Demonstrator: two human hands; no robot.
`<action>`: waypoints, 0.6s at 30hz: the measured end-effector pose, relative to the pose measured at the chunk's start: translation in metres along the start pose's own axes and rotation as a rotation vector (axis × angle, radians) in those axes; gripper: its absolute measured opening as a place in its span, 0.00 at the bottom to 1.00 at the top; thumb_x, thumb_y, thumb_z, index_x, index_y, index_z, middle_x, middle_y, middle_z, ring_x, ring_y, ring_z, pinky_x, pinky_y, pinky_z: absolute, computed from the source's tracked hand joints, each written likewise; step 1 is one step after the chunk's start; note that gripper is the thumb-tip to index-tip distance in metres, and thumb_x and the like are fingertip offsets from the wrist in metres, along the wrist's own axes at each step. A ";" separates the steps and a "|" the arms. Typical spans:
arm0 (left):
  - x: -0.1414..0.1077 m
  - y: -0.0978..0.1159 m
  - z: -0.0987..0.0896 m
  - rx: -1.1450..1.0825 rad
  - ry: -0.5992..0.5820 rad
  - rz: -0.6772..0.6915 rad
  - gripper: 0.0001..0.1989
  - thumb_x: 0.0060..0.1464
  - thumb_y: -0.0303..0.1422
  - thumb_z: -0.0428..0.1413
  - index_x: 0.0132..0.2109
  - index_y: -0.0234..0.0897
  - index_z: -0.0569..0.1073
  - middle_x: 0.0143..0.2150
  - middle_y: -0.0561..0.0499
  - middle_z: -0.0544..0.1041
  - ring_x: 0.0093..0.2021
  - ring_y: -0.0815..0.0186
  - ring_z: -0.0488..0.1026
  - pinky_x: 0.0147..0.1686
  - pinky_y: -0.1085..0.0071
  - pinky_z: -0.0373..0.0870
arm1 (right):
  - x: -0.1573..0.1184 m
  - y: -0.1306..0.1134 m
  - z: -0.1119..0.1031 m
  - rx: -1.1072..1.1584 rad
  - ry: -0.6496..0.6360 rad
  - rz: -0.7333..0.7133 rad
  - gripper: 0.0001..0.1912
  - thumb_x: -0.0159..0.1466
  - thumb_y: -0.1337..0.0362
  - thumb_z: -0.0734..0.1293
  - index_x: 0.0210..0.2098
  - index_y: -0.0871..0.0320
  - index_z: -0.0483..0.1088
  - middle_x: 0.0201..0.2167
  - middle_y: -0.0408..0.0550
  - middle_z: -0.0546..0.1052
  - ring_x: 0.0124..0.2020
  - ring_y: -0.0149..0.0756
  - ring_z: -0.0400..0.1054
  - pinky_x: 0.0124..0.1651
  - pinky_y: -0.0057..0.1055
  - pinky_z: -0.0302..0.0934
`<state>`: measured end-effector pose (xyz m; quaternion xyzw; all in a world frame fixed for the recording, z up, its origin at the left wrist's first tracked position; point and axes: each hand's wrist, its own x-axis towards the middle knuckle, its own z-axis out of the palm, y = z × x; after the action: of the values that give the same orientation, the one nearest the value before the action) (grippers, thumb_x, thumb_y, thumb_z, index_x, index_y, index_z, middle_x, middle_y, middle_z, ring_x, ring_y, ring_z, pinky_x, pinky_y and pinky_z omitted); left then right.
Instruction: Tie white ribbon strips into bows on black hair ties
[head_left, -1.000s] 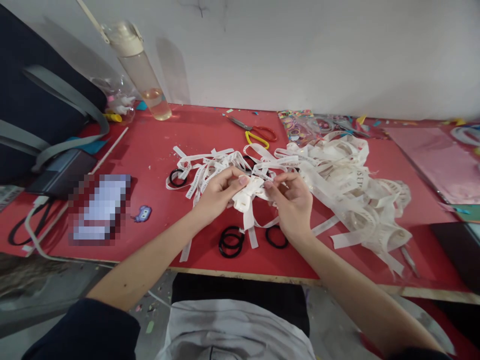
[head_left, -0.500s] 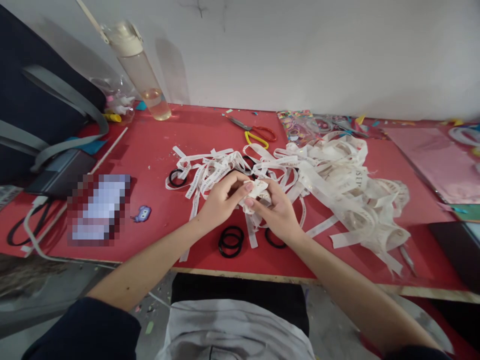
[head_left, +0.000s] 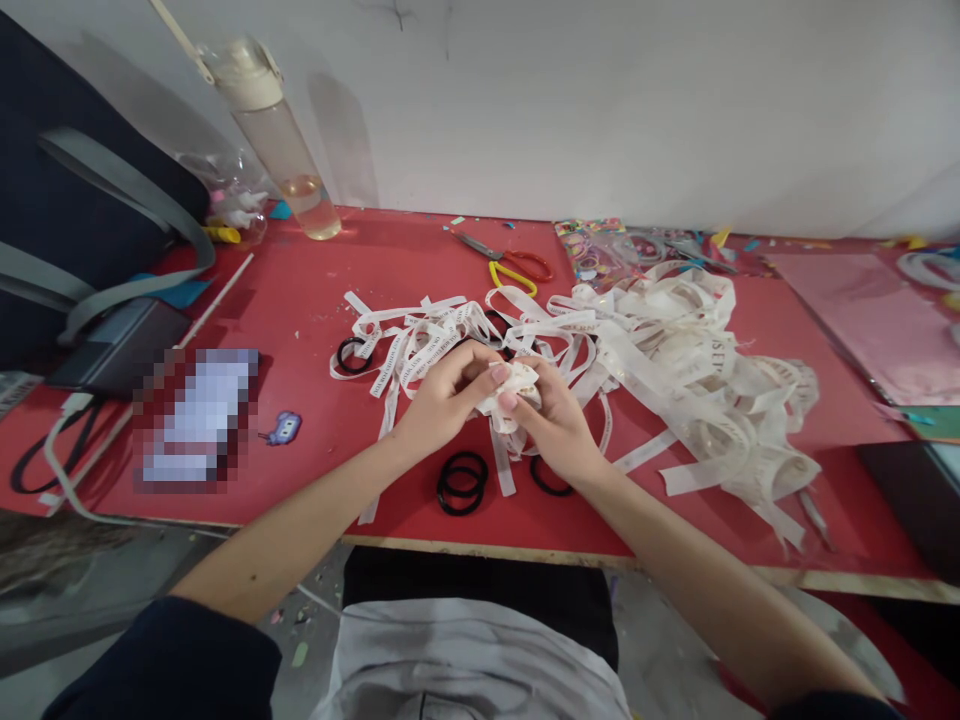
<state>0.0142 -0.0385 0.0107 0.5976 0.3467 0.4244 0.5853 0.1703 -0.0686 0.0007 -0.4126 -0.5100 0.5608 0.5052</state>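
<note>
Ribbon bunch | left hand, right hand: both clamped on it | black rings lying near

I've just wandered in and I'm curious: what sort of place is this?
Probably a craft workspace, though whether at home or in a shop I can't tell. The red table carries a heap of printed white ribbon, scissors with red and yellow handles, and black rings.
</note>
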 end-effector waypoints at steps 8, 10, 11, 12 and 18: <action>-0.006 -0.008 0.007 0.251 0.079 0.198 0.09 0.63 0.39 0.53 0.42 0.39 0.66 0.29 0.56 0.68 0.28 0.73 0.66 0.27 0.76 0.61 | -0.002 0.003 0.011 -0.222 0.230 -0.109 0.16 0.66 0.48 0.64 0.34 0.54 0.65 0.26 0.39 0.66 0.25 0.29 0.59 0.28 0.28 0.56; -0.007 -0.011 0.011 0.252 0.108 0.245 0.08 0.64 0.39 0.52 0.40 0.39 0.65 0.29 0.56 0.69 0.28 0.73 0.67 0.26 0.76 0.61 | -0.005 0.004 0.015 -0.219 0.281 -0.105 0.16 0.67 0.48 0.63 0.35 0.54 0.64 0.26 0.39 0.65 0.25 0.29 0.58 0.28 0.29 0.56; -0.008 -0.011 0.013 0.243 0.122 0.261 0.08 0.64 0.38 0.52 0.40 0.39 0.64 0.29 0.56 0.69 0.27 0.73 0.68 0.26 0.76 0.61 | -0.007 0.005 0.016 -0.221 0.309 -0.109 0.15 0.68 0.49 0.62 0.35 0.54 0.64 0.26 0.39 0.65 0.25 0.30 0.58 0.28 0.29 0.56; -0.009 -0.012 0.015 0.230 0.132 0.268 0.08 0.65 0.38 0.51 0.40 0.39 0.63 0.28 0.56 0.69 0.27 0.73 0.68 0.26 0.76 0.61 | -0.009 0.006 0.018 -0.226 0.337 -0.121 0.15 0.69 0.49 0.61 0.34 0.54 0.64 0.26 0.39 0.64 0.25 0.30 0.58 0.29 0.30 0.56; -0.016 -0.017 0.026 0.117 0.192 0.233 0.10 0.65 0.40 0.51 0.39 0.39 0.62 0.30 0.56 0.69 0.28 0.73 0.68 0.27 0.76 0.63 | -0.014 0.011 0.021 -0.194 0.381 -0.142 0.16 0.70 0.50 0.60 0.31 0.53 0.60 0.25 0.39 0.62 0.26 0.30 0.57 0.30 0.31 0.57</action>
<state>0.0331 -0.0629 -0.0070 0.6236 0.3535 0.5237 0.4603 0.1505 -0.0857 -0.0082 -0.5207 -0.4846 0.3839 0.5887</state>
